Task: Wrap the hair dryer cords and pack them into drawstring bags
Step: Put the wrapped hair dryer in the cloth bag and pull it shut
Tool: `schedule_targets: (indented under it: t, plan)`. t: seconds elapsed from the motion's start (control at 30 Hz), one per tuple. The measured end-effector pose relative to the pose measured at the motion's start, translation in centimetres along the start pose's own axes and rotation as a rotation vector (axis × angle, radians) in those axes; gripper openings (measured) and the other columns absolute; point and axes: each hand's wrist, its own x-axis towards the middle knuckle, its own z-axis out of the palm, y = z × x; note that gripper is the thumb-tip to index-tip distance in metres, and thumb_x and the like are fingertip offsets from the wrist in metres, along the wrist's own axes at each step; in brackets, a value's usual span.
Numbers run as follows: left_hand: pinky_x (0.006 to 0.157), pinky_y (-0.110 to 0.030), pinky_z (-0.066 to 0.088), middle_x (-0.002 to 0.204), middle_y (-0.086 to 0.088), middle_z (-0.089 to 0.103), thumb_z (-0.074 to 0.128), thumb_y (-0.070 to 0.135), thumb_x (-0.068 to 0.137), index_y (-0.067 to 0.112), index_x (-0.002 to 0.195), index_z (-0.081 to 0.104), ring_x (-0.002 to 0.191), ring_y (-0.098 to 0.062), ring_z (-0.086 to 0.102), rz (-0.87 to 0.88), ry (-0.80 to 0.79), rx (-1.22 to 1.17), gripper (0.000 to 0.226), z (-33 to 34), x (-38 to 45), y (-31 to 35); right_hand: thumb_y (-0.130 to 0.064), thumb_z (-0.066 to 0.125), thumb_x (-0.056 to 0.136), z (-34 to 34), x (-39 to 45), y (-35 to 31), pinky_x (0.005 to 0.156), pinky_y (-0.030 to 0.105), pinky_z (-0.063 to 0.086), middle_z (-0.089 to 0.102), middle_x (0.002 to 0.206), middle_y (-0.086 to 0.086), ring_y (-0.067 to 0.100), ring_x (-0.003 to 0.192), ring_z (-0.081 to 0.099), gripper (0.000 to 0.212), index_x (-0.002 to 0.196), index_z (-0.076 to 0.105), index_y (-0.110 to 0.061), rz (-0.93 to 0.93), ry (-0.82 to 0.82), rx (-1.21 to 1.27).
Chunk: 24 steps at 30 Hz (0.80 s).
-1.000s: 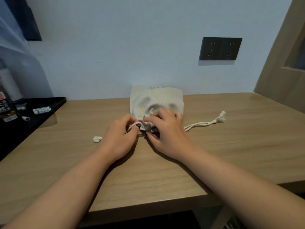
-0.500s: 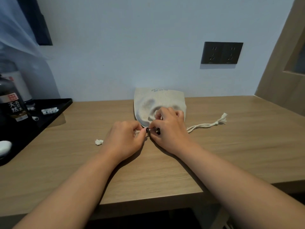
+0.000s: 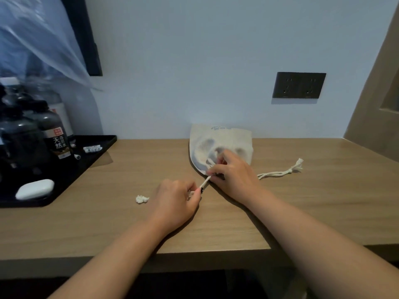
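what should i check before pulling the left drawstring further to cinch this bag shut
1. Left hand pinches the left white cotton drawstring: ok.
2. Right hand holds the mouth of the beige cloth drawstring bag: ok.
3. Left cord taut between the hands: ok.
4. Right white drawstring lying loose on the wooden table: ok.
5. Mouth fully closed: cannot tell, hidden by the right hand.
6. Dryer and cord fully inside: cannot tell.
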Motion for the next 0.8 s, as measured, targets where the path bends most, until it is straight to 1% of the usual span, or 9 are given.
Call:
schedule_targets:
  t: [0.1,0.23,0.33,0.43,0.5,0.57,0.63,0.73,0.8]
  plan:
    - [0.059,-0.032,0.052,0.065,0.007,0.062,0.057,0.039,0.094,0.025,0.088,0.07,0.06,-0.008,0.057,0.018,0.005,-0.006,0.019,-0.3,-0.9,0.2,-0.02,0.083,0.069,-0.3,0.0,0.3,0.05,0.024,0.036,0.056,0.084,0.004,0.023,0.071,0.058,0.013,0.08,0.076,-0.021,-0.055,-0.034,-0.03]
    - [0.058,-0.035,0.051,0.066,0.006,0.063,0.059,0.039,0.092,0.023,0.086,0.072,0.061,-0.011,0.057,0.053,0.077,-0.006,0.021,-0.4,-1.5,0.2,-0.021,0.084,0.07,-0.4,0.0,0.5,0.045,0.026,0.041,0.057,0.085,0.002,0.021,0.069,0.059,0.014,0.082,0.076,-0.022,-0.079,-0.043,-0.017]
    - [0.06,-0.038,0.052,0.068,0.005,0.064,0.058,0.038,0.092,0.022,0.089,0.072,0.063,-0.013,0.058,0.071,0.068,-0.01,0.021,-0.4,-1.7,0.3,-0.022,0.083,0.072,-0.4,0.0,0.7,0.043,0.03,0.047,0.058,0.085,0.003,0.021,0.068,0.059,0.012,0.083,0.076,-0.022,-0.081,-0.038,-0.019]
    - [0.063,-0.039,0.052,0.072,0.005,0.067,0.057,0.035,0.093,0.023,0.094,0.073,0.066,-0.016,0.06,0.101,0.049,-0.021,0.02,-0.5,-1.7,0.3,-0.02,0.081,0.072,-0.5,0.3,0.6,0.044,0.029,0.045,0.057,0.083,0.004,0.024,0.069,0.061,0.011,0.081,0.075,-0.021,-0.07,-0.049,-0.043]
    - [0.066,-0.035,0.053,0.071,0.009,0.063,0.056,0.035,0.094,0.025,0.099,0.072,0.065,-0.012,0.056,0.08,-0.008,-0.013,0.02,-0.7,-1.8,0.2,-0.02,0.081,0.072,-0.8,0.0,0.5,0.049,0.029,0.046,0.058,0.09,0.004,0.024,0.075,0.062,0.016,0.087,0.075,-0.02,-0.092,-0.061,-0.036]
    - [0.068,-0.032,0.051,0.069,0.011,0.058,0.054,0.035,0.094,0.027,0.101,0.07,0.066,-0.011,0.053,0.047,-0.045,0.016,0.019,-0.9,-2.0,0.0,-0.022,0.083,0.072,-1.6,-1.2,0.9,0.067,0.031,0.053,0.057,0.108,0.004,0.02,0.091,0.062,0.037,0.106,0.071,-0.02,-0.047,-0.067,0.05]
    - [0.073,-0.032,0.05,0.079,0.01,0.061,0.052,0.034,0.094,0.028,0.105,0.067,0.077,-0.014,0.058,0.03,-0.014,0.039,0.019,-1.0,-2.0,-0.1,-0.026,0.081,0.074,-3.0,-2.6,2.1,0.084,0.034,0.052,0.049,0.123,0.002,0.018,0.103,0.058,0.054,0.123,0.06,-0.022,0.093,-0.069,0.098]
    - [0.086,-0.03,0.047,0.101,0.01,0.052,0.052,0.035,0.094,0.027,0.122,0.057,0.098,-0.011,0.054,0.08,0.026,0.104,0.03,-0.2,-1.1,0.5,-0.033,0.07,0.084,-4.2,-3.6,4.4,0.092,0.036,0.046,0.048,0.115,-0.003,0.018,0.108,0.052,0.041,0.122,0.058,-0.022,0.299,-0.172,0.026]
    - [0.088,-0.03,0.045,0.109,0.007,0.045,0.054,0.035,0.092,0.026,0.13,0.051,0.101,-0.012,0.048,0.135,0.045,0.141,0.039,0.8,0.0,1.0,-0.03,0.067,0.087,-4.0,-3.6,4.6,0.093,0.037,0.044,0.053,0.103,-0.006,0.018,0.106,0.052,0.024,0.109,0.068,-0.02,0.285,-0.216,0.042]
